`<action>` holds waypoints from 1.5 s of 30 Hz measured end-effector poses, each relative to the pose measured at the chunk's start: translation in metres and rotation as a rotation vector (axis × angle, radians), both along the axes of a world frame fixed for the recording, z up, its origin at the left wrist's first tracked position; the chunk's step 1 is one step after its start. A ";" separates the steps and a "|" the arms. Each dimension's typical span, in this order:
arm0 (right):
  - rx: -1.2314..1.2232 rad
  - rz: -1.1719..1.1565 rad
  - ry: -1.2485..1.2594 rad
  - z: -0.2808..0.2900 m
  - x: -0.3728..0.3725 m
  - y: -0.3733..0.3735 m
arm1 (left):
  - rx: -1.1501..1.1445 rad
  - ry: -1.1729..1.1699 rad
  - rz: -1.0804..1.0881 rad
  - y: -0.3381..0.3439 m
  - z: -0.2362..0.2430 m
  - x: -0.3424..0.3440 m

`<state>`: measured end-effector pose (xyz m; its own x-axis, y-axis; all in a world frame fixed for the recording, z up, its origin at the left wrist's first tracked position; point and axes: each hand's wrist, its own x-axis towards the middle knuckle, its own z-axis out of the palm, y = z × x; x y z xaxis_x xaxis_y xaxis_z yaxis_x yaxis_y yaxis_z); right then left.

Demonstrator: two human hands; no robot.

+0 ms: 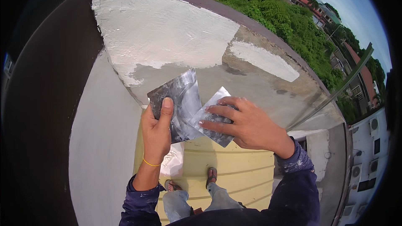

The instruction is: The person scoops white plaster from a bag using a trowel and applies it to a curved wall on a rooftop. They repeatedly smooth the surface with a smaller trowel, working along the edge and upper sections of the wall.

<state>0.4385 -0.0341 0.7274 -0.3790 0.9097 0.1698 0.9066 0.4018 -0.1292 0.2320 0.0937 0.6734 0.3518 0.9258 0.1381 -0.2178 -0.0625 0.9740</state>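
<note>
My left hand (157, 132) grips a flat metal scraper plate (180, 96), thumb on its face and the fingers mostly hidden behind it. White compound is smeared over the dark grey metal. A smaller metal scraper plate (215, 135) is held in my right hand (253, 125), whose fingers lie across its face. Its edge meets or overlaps the left plate's right side. Beyond them stands a low wall with a rough white coat (163, 25) on its upper part. A shorter white strip (264, 58) sits farther right on bare grey cement (201, 81).
Ribbed yellow roofing (234, 159) lies under my sandalled feet. A white-smeared sheet or bag (172, 159) rests below my left hand. A metal bar (335, 94) slants up at the right. A dark brown wall (39, 113) rises at left. Greenery (268, 14) lies past the wall.
</note>
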 end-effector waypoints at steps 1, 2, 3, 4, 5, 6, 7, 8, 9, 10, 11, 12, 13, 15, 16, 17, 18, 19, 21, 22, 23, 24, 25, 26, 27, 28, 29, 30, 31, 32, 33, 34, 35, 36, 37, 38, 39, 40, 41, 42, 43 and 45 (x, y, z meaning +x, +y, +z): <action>-0.019 0.002 0.027 -0.004 0.004 0.001 | 0.032 -0.106 0.078 0.009 0.005 0.003; -0.038 0.000 0.057 -0.008 0.011 0.001 | 0.102 -0.213 0.199 0.016 0.008 0.005; 0.035 -0.093 0.070 -0.013 0.019 0.003 | 0.030 -0.357 0.234 0.024 0.010 0.001; 0.109 -0.178 0.082 -0.019 0.030 0.010 | 0.014 -0.367 0.294 0.029 0.010 -0.006; 0.181 -0.258 0.098 -0.025 0.042 0.019 | -0.053 -0.344 0.367 0.031 0.006 -0.010; 0.333 -0.370 0.088 -0.033 0.054 0.034 | -0.041 -0.356 0.392 0.029 -0.001 -0.017; 0.414 -0.532 0.069 -0.042 0.067 0.050 | -0.122 -0.316 0.417 0.024 -0.012 -0.023; 0.590 -0.555 0.072 -0.051 0.080 0.067 | -0.158 -0.287 0.410 0.017 -0.024 -0.027; 0.662 -0.647 0.080 -0.063 0.092 0.082 | -0.216 -0.251 0.410 0.008 -0.039 -0.034; 0.740 -0.658 0.049 -0.072 0.104 0.097 | -0.242 -0.222 0.395 0.000 -0.053 -0.039; 0.795 -0.684 0.029 -0.078 0.113 0.111 | -0.306 -0.181 0.421 -0.008 -0.067 -0.045; 0.847 -0.711 0.010 -0.084 0.119 0.121 | -0.347 -0.138 0.432 -0.016 -0.080 -0.053; 0.872 -0.720 0.031 -0.089 0.123 0.128 | -0.375 -0.113 0.444 -0.024 -0.092 -0.061; 0.924 -0.734 0.064 -0.095 0.128 0.138 | -0.461 -0.070 0.485 -0.037 -0.112 -0.075; 0.941 -0.734 0.073 -0.097 0.128 0.141 | -0.464 -0.040 0.485 -0.043 -0.120 -0.082; 0.955 -0.734 0.083 -0.098 0.128 0.143 | -0.501 -0.007 0.509 -0.048 -0.127 -0.089; 0.975 -0.732 0.090 -0.098 0.127 0.144 | -0.538 0.005 0.533 -0.052 -0.134 -0.096; 0.983 -0.733 0.087 -0.099 0.127 0.145 | -0.539 0.017 0.532 -0.055 -0.140 -0.101; 1.014 -0.731 0.104 -0.099 0.127 0.147 | -0.537 -0.013 0.520 -0.060 -0.149 -0.111; 1.030 -0.727 0.111 -0.099 0.128 0.148 | -0.549 0.005 0.532 -0.061 -0.154 -0.115; 1.029 -0.740 0.090 -0.099 0.129 0.149 | -0.552 -0.001 0.532 -0.062 -0.158 -0.118; 1.028 -0.753 0.068 -0.099 0.131 0.149 | -0.565 -0.030 0.520 -0.063 -0.162 -0.121; 1.028 -0.767 0.044 -0.100 0.132 0.150 | -0.568 0.000 0.538 -0.064 -0.165 -0.123; 1.028 -0.762 0.049 -0.100 0.133 0.150 | -0.582 0.008 0.541 -0.065 -0.168 -0.124; 1.029 -0.757 0.054 -0.101 0.133 0.150 | -0.595 0.015 0.543 -0.066 -0.171 -0.125; 1.030 -0.746 0.064 -0.101 0.134 0.150 | -0.582 0.008 0.537 -0.066 -0.174 -0.124; 1.040 -0.759 0.045 -0.102 0.133 0.151 | -0.571 0.004 0.535 -0.067 -0.176 -0.123; 1.044 -0.768 0.035 -0.102 0.133 0.152 | -0.577 -0.016 0.540 -0.067 -0.178 -0.122; 1.048 -0.778 0.024 -0.103 0.133 0.153 | -0.564 0.003 0.543 -0.068 -0.179 -0.121; 1.052 -0.798 -0.002 -0.104 0.133 0.154 | -0.570 0.007 0.553 -0.068 -0.180 -0.119; 1.055 -0.816 -0.027 -0.105 0.134 0.157 | -0.582 -0.007 0.556 -0.069 -0.181 -0.118; 1.059 -0.832 -0.051 -0.108 0.136 0.159 | -0.589 0.007 0.554 -0.069 -0.181 -0.117; 1.080 -0.848 -0.081 -0.110 0.138 0.162 | -0.603 0.005 0.546 -0.069 -0.181 -0.116; 1.100 -0.864 -0.109 -0.114 0.140 0.165 | -0.609 -0.021 0.527 -0.069 -0.181 -0.116; 1.110 -0.882 -0.132 -0.118 0.143 0.168 | -0.629 0.005 0.536 -0.068 -0.182 -0.115; 1.112 -0.871 -0.153 -0.124 0.146 0.171 | -0.642 0.003 0.535 -0.067 -0.182 -0.116; 1.099 -0.863 -0.166 -0.132 0.149 0.174 | -0.653 -0.025 0.518 -0.067 -0.183 -0.116; 1.088 -0.856 -0.171 -0.140 0.152 0.177 | -0.650 0.001 0.530 -0.066 -0.185 -0.116; 1.091 -0.837 -0.205 -0.151 0.153 0.179 | -0.644 0.001 0.528 -0.066 -0.187 -0.116; 1.093 -0.819 -0.228 -0.165 0.153 0.181 | -0.637 0.000 0.527 -0.065 -0.190 -0.116; 1.083 -0.808 -0.256 -0.180 0.152 0.183 | -0.638 -0.006 0.526 -0.065 -0.192 -0.117; 1.072 -0.747 -0.295 -0.213 0.152 0.183 | -0.650 -0.033 0.527 -0.066 -0.199 -0.118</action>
